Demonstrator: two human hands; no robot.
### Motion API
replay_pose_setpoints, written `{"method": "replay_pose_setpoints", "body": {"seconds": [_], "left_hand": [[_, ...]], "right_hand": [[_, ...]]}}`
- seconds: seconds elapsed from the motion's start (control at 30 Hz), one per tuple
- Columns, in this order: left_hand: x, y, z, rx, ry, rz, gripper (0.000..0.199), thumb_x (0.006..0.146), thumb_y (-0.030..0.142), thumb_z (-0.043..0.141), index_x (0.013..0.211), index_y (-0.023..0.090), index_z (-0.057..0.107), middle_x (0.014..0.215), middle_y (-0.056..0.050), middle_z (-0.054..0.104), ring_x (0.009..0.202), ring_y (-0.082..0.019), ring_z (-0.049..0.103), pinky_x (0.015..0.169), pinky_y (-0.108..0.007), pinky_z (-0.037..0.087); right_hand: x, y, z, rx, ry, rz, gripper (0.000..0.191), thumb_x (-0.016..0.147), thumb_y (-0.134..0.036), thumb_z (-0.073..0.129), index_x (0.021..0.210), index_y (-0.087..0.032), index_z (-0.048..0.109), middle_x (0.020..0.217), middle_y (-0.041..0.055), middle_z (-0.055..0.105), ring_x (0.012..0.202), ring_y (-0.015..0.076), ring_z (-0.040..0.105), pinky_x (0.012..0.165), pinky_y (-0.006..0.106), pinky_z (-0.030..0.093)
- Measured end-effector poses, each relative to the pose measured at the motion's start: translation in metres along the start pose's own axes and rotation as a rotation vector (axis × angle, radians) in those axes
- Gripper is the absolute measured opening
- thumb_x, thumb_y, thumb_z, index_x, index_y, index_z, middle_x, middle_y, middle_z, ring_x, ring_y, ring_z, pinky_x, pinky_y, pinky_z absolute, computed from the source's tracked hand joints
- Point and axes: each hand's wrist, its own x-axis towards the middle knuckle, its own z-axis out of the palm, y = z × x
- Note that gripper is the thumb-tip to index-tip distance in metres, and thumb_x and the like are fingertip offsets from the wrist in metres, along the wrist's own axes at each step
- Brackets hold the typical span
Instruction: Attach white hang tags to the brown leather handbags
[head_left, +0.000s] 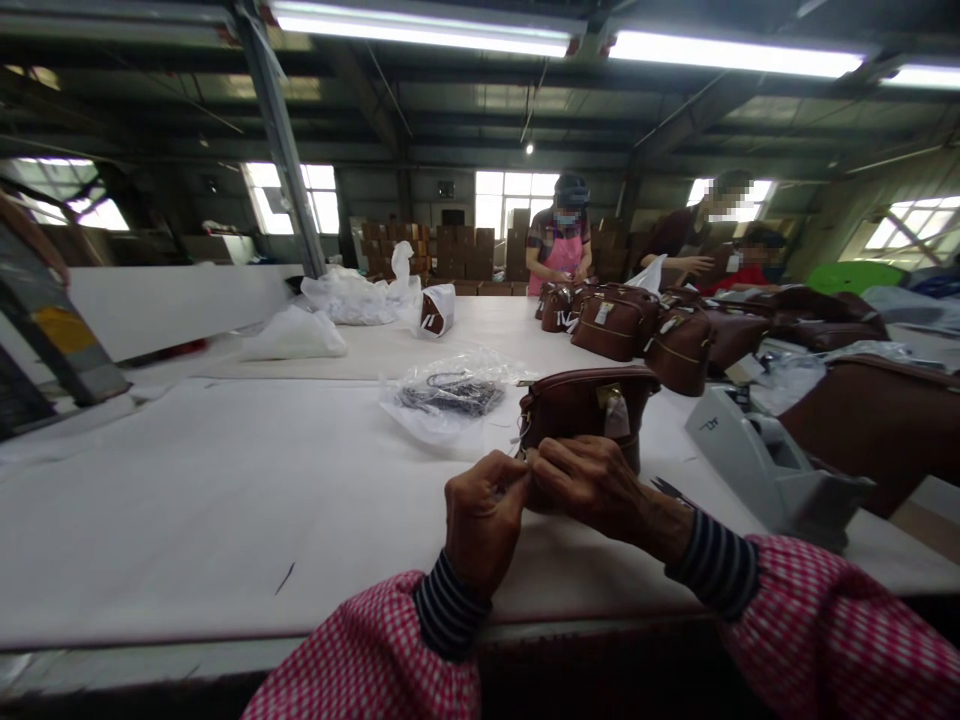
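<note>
A brown handbag (pixel 577 405) with a zip along its top stands upright on the white table in front of me. A gold-coloured fitting and a small wrapped tag (pixel 617 415) hang on its face. My left hand (pixel 486 510) is closed in a pinch at the bag's lower left side. Close against it, my right hand (pixel 592 485) is closed too, its fingertips meeting the left ones and its back covering the bag's lower front. What the fingertips pinch is hidden; a thin white string or strip shows just above them.
A clear plastic bag of dark chains or straps (pixel 450 393) lies behind my left hand. To the right stand a grey tape dispenser (pixel 772 465) and dark snips (pixel 670 488). Several brown handbags (pixel 611 322) crowd the far right. A co-worker in a pink apron (pixel 564 258) stands behind them.
</note>
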Motion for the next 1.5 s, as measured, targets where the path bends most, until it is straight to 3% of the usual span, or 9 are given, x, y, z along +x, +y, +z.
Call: {"method": "replay_pose_setpoints", "body": {"seconds": [0.13, 0.23, 0.3, 0.47, 0.7, 1.0, 1.17, 1.33, 1.5], "left_hand": [[0.014, -0.005, 0.002, -0.338, 0.034, -0.333, 0.03, 0.08, 0.044, 0.072, 0.071, 0.017, 0.062, 0.061, 0.001, 0.065, 0.049, -0.007, 0.048, 0.047, -0.02, 0.036], [0.019, -0.008, 0.005, -0.527, -0.142, -0.577, 0.044, 0.077, 0.056, 0.07, 0.064, 0.017, 0.055, 0.046, 0.003, 0.056, 0.033, -0.003, 0.027, 0.036, -0.02, 0.014], [0.019, -0.008, 0.006, -0.596, -0.269, -0.625, 0.046, 0.077, 0.058, 0.068, 0.062, 0.016, 0.054, 0.041, 0.004, 0.049, 0.031, -0.002, 0.024, 0.036, -0.021, 0.009], [0.017, -0.007, 0.002, -0.7, -0.425, -0.627, 0.037, 0.085, 0.047, 0.061, 0.07, 0.014, 0.058, 0.053, -0.002, 0.063, 0.03, 0.0, 0.025, 0.037, -0.021, 0.007], [0.015, -0.006, -0.001, -0.721, -0.447, -0.579, 0.033, 0.087, 0.043, 0.06, 0.075, 0.013, 0.057, 0.061, -0.007, 0.071, 0.03, 0.0, 0.026, 0.036, -0.021, 0.008], [0.011, -0.006, 0.002, -0.539, -0.36, -0.513, 0.027, 0.085, 0.037, 0.059, 0.068, 0.016, 0.059, 0.052, 0.0, 0.061, 0.035, -0.004, 0.027, 0.039, -0.022, 0.013], [0.009, -0.008, -0.001, -0.269, -0.292, -0.323, 0.033, 0.09, 0.037, 0.056, 0.068, 0.016, 0.066, 0.061, -0.002, 0.067, 0.057, -0.012, 0.055, 0.058, -0.024, 0.039], [0.008, -0.004, -0.002, -0.139, -0.276, -0.261, 0.034, 0.092, 0.041, 0.053, 0.069, 0.018, 0.065, 0.068, -0.005, 0.073, 0.065, -0.017, 0.062, 0.069, -0.029, 0.044], [0.006, -0.003, -0.001, -0.051, -0.241, -0.227, 0.033, 0.093, 0.04, 0.05, 0.071, 0.02, 0.064, 0.065, -0.004, 0.072, 0.064, -0.018, 0.061, 0.071, -0.029, 0.043]], "right_hand": [[0.003, -0.002, 0.0, -0.027, 0.031, -0.014, 0.02, 0.099, -0.015, 0.052, 0.081, -0.015, 0.06, 0.069, 0.0009, 0.057, 0.06, 0.013, 0.049, 0.056, 0.031, 0.03], [0.004, -0.003, -0.001, -0.047, 0.038, -0.025, 0.022, 0.1, -0.019, 0.053, 0.079, -0.016, 0.06, 0.069, 0.0013, 0.058, 0.061, 0.0136, 0.05, 0.057, 0.032, 0.03], [0.003, -0.004, -0.001, -0.054, 0.026, -0.038, 0.023, 0.1, -0.02, 0.053, 0.078, -0.016, 0.059, 0.07, 0.0018, 0.058, 0.062, 0.014, 0.05, 0.057, 0.033, 0.03], [0.0, -0.004, -0.003, -0.045, 0.002, -0.04, 0.023, 0.1, -0.017, 0.05, 0.079, -0.015, 0.058, 0.071, 0.0027, 0.058, 0.062, 0.015, 0.051, 0.058, 0.033, 0.03], [-0.002, -0.005, -0.001, -0.019, 0.023, -0.007, 0.021, 0.1, -0.011, 0.047, 0.083, -0.015, 0.06, 0.072, 0.0028, 0.059, 0.063, 0.015, 0.053, 0.057, 0.032, 0.032], [-0.006, -0.005, 0.003, -0.03, 0.007, 0.013, 0.014, 0.1, -0.014, 0.049, 0.093, -0.014, 0.061, 0.074, 0.0025, 0.06, 0.063, 0.0144, 0.054, 0.059, 0.031, 0.034], [-0.013, -0.01, 0.003, -0.037, -0.021, 0.027, 0.015, 0.099, -0.012, 0.049, 0.108, -0.01, 0.061, 0.081, 0.0057, 0.064, 0.068, 0.0165, 0.059, 0.06, 0.031, 0.039], [-0.027, -0.011, -0.006, -0.006, -0.087, 0.04, 0.031, 0.098, -0.007, 0.048, 0.128, -0.003, 0.056, 0.089, 0.0095, 0.067, 0.077, 0.0184, 0.064, 0.063, 0.03, 0.046], [-0.048, -0.011, -0.028, 0.038, -0.085, 0.097, 0.022, 0.095, -0.003, 0.049, 0.109, -0.01, 0.065, 0.082, 0.0063, 0.068, 0.067, 0.0159, 0.063, 0.058, 0.029, 0.046]]}}
